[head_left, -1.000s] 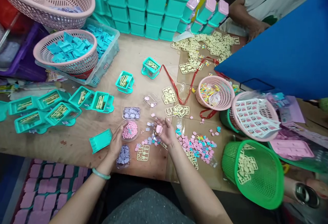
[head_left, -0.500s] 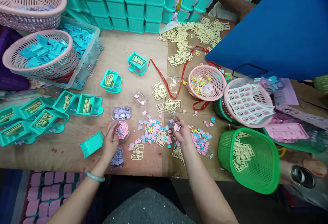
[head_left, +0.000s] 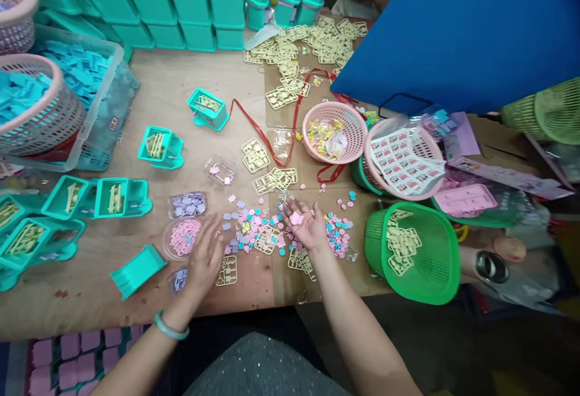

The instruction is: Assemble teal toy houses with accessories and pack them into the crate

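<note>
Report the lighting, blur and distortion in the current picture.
Head view: the pale wooden tabletop is brightly lit, the space below its front edge dark; head view: the person's left hand looks slightly blurred; head view: the stacked teal plastic boxes lean outward, probably wide-lens distortion.

Small piece [head_left: 296,219], pale pink (exact outline unclear), lying ungripped, on the upturned right hand [head_left: 309,228]

The left forearm [head_left: 147,344] and the right forearm [head_left: 356,317] are stretched forward and angled inward. The left hand [head_left: 203,258] is held apart from the right hand [head_left: 309,228], its fingers loosely extended forward. The right hand is turned palm up, its fingers parted and slightly curled.
</note>
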Available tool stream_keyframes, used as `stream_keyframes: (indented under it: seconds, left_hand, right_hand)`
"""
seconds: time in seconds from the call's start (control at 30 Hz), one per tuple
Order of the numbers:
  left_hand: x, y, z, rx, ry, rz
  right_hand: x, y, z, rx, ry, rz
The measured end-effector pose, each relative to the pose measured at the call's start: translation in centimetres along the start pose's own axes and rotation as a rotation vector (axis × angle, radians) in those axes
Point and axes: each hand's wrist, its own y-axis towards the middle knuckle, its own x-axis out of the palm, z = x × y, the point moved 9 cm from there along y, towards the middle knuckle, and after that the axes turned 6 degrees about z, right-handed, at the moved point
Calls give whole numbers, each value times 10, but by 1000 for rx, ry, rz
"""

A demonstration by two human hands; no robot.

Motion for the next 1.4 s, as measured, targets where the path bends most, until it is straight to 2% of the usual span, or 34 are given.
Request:
stream_keyframes:
  seconds: [0.07, 0.13, 0.17, 0.23, 0.3, 0.4, 0.47, 0.53, 0.6, 0.7, 0.77, 0.83, 0.93, 1.0, 1.1, 1.17, 1.23, 1.33, 1.4]
  left_hand:
    - [52, -10, -10, -343, -344, -131]
    - [107, -33, -21, -740, -673, -251]
    - [128, -44, -24, -897, -796, -273]
    - [150, -56, -32, -1078, -923, -235]
    - [154, -59, -40, -1127, -933, -186]
    - [155, -62, -47, -1164, -855, -268]
    - [154, -62, -47, -1171, -802, -322]
    - [157, -58, -45, -1167, -790, -338]
    - [163, -52, -40, -1170, -824, -343]
    - [175, -43, -30, -1177, -953, -353]
    - [178, -36, -24, -1182, -1036, -348]
    - [176, -30, -20, -1163, -1091, -336]
    - [165, -19, -19, -1111, -1115, -317]
    - [149, -9, -24, -1044, -1047, -265]
    - [110, 17, -37, -867, -788, -121]
    - [81, 37, -42, -764, -647, -30]
    - [55, 61, -46, -687, -558, 48]
    - [18, 111, -49, -545, -345, 163]
    - [-1, 148, -49, -455, -181, 214]
  right_hand:
    - [14, -15, 10, -72, -138, -64]
    - [32, -36, 28, -179, -380, -140]
    - [40, -48, 38, -246, -533, -178]
    - [51, -69, 56, -392, -813, -231]
    - [44, -79, 58, -525, -928, -182]
    - [-3, -72, 27, -642, -929, 15]
    - [-43, -59, -12, -728, -1024, 170]
    - [-81, -50, -61, -862, -1178, 361]
    - [-110, -41, -108, -963, -1275, 524]
    - [-133, -19, -158, -1015, -1300, 588]
    - [-136, 1, -175, -1019, -1350, 559]
    - [-136, 22, -178, -1007, -1442, 510]
    - [-138, 38, -163, -1043, -1572, 441]
    - [-136, 35, -146, -1113, -1607, 374]
    - [-122, 10, -115, -1238, -1632, 311]
    - [-100, -9, -95, -1298, -1615, 299]
    - [-68, -18, -72, -1294, -1574, 219]
    - [-8, -13, -37, -1215, -1493, 21]
    - [35, -5, -16, -1174, -1448, -98]
